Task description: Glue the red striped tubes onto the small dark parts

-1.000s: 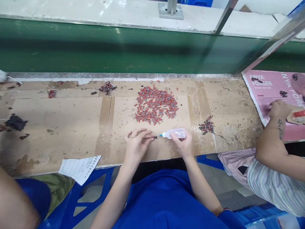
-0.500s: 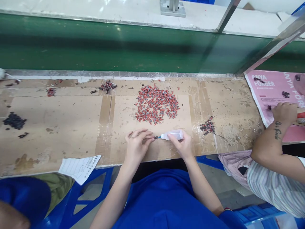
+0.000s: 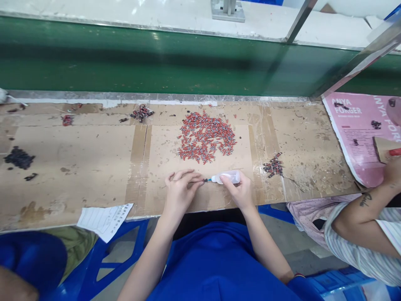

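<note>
My right hand [image 3: 239, 188] is closed round a clear squeeze bottle [image 3: 228, 177] lying nearly level, its blue needle tip pointing left. That tip meets a small dark part [image 3: 205, 180] pinched between the thumb and fingers of my left hand [image 3: 183, 185]; its exact kind is too small to make out. Just beyond both hands spreads a wide pile of small red parts with metallic ends [image 3: 206, 136]. To the right of the bottle sits a smaller heap of dark and red parts [image 3: 273, 165].
Cardboard [image 3: 175, 200] covers the bench. Black parts [image 3: 19, 158] lie far left, and another heap [image 3: 142, 113] at the back. A paper sheet [image 3: 105, 219] overhangs the front edge. A green belt [image 3: 125, 62] runs behind. At right, a co-worker's arm [image 3: 369, 209] is beside a pink poster [image 3: 347, 121].
My hands and the bottle stay practically still. The co-worker's arm at right has drawn back toward the right and lower, uncovering more of the pink poster and a brown piece on it.
</note>
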{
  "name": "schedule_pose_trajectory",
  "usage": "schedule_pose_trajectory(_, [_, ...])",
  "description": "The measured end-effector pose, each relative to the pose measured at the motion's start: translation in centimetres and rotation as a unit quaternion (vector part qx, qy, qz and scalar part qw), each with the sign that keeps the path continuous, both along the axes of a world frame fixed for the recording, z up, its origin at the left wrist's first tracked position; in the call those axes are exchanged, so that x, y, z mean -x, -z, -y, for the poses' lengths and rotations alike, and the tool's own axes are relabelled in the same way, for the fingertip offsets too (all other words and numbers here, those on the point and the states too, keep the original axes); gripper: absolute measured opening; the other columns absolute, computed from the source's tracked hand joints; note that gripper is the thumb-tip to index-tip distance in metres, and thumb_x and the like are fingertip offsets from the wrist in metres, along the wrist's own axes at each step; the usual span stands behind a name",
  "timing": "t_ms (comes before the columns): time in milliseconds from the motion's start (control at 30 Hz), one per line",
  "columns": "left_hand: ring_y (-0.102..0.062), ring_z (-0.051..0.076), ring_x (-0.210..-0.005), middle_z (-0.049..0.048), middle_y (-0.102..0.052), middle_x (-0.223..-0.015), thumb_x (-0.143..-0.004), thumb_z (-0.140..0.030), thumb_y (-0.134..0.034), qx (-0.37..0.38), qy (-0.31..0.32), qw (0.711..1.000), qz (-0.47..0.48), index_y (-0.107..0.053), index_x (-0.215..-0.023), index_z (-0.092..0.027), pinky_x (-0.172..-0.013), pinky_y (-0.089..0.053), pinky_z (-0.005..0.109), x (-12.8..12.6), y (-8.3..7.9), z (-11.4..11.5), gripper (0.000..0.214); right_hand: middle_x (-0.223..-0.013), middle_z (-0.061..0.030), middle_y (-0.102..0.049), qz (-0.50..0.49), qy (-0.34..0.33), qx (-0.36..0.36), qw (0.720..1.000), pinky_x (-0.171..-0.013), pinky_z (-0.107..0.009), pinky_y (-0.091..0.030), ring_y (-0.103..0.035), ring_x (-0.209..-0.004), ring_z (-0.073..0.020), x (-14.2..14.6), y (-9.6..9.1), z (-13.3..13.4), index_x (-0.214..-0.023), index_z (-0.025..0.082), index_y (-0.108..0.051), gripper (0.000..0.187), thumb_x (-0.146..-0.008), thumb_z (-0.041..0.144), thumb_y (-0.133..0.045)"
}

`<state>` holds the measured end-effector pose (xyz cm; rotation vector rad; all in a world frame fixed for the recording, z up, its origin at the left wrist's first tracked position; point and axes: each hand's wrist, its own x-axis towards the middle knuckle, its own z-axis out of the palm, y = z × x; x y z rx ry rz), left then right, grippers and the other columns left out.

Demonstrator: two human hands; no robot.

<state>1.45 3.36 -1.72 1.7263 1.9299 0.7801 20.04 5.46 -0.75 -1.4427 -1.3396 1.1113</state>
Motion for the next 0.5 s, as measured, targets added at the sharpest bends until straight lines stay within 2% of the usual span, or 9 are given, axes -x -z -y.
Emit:
schedule_pose_trajectory(267, [-0.066, 0.028, -0.105, 0.0004, -0.078, -0.08, -0.075, -0.022, -0.073, 0.004, -0.007, 1.0, 0.002, -0.072, -0.08, -0.029, -0.103, -0.028, 0.051, -0.03, 0.11, 0.07, 0.009, -0.061, 0.0002, -0.064, 0.001, 0.02, -0.011, 1.0, -0.055, -0.027, -0.047, -0.057, -0.056, -0.0153, -0.05, 0.04, 0.05, -0.069, 0.02, -0.062, 0.024, -0.073, 0.042, -0.069])
schedule_pose_trajectory(500, [-0.066, 0.028, -0.105, 0.0003, -0.078, -0.079, -0.075, -0.024, -0.073, 0.003, -0.007, 1.0, 0.005, -0.071, -0.079, -0.03, -0.102, -0.029, 0.051, 0.03, -0.05, 0.01, 0.008, -0.065, -0.0011, -0.067, -0.019, 0.016, 0.002, 1.0, -0.057, -0.028, -0.049, -0.06, -0.06, -0.0165, -0.12, 0.11, 0.09, -0.072, 0.019, -0.064, 0.023, -0.072, 0.041, -0.07])
